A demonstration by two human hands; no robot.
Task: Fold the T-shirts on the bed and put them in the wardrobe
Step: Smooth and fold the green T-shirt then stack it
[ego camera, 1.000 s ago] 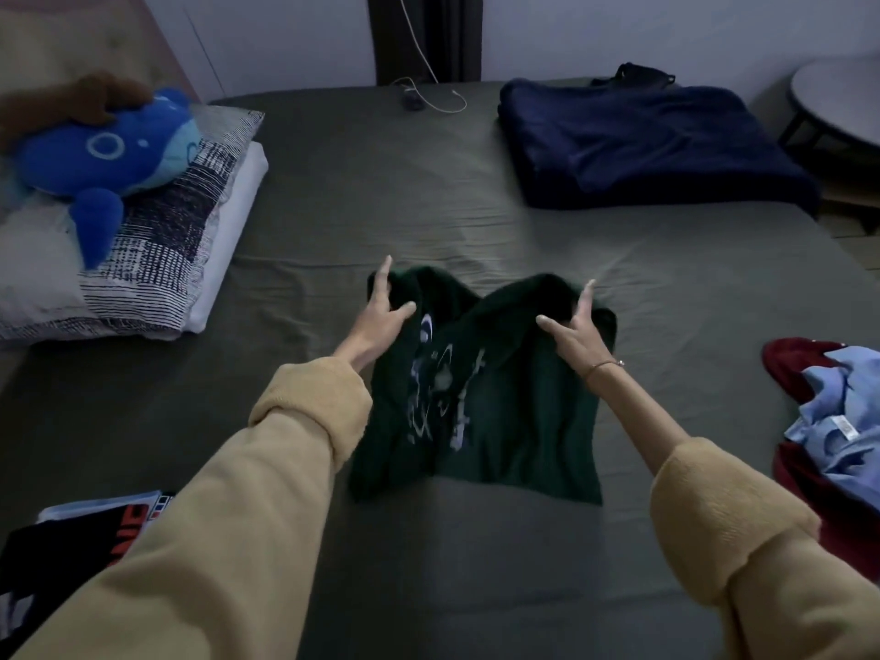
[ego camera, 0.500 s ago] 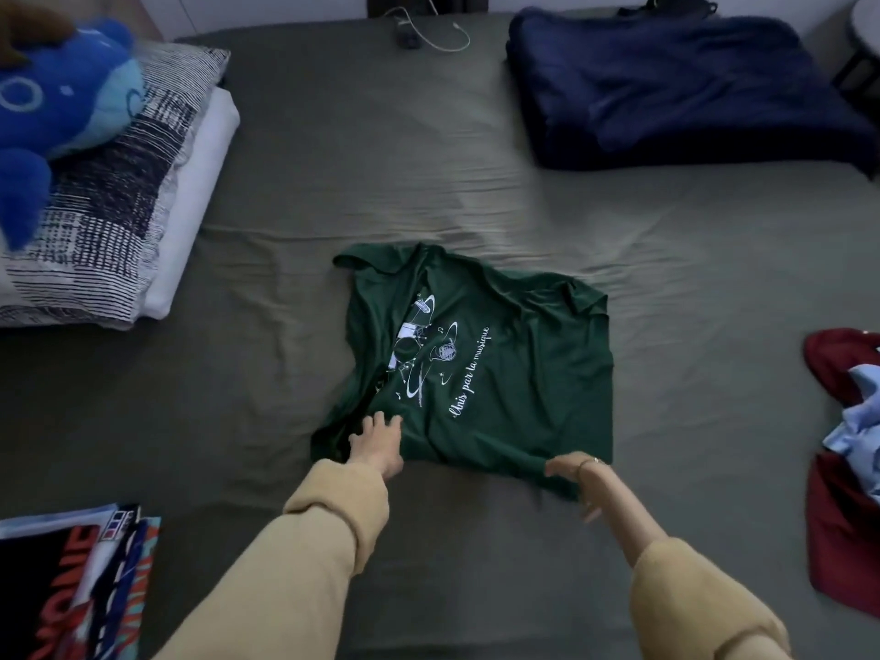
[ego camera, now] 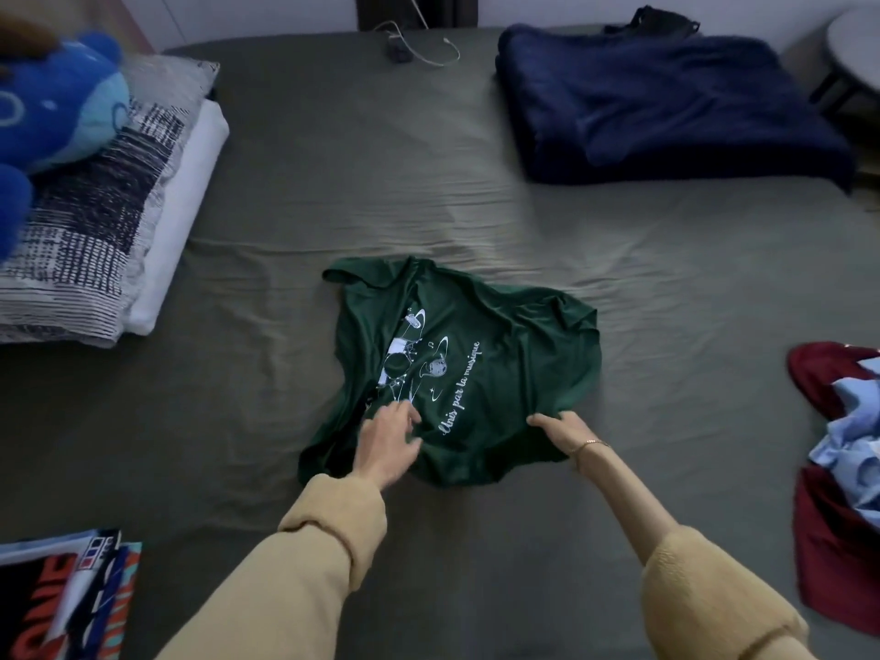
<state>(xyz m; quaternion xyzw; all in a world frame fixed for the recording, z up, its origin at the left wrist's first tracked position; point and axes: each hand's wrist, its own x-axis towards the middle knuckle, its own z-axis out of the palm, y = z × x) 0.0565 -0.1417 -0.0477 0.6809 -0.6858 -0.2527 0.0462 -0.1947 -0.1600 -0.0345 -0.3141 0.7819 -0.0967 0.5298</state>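
We note the right hand point(ego camera: 559, 428) pinching the green shirt point(ego camera: 500, 373) hem; left hand point(ego camera: 388, 443) hovers spread, contact unclear; red shirt point(ego camera: 828, 540) cropped.

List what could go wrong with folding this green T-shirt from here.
1. The green T-shirt lies rumpled on the bed, its far edge bunched; folding now may lock in creases.
2. Only the right hand pinches the near hem; the left hand rests flat on the shirt, so a pull could skew it.
3. The unfolded red and blue clothes lie close on the right and could get tangled in.
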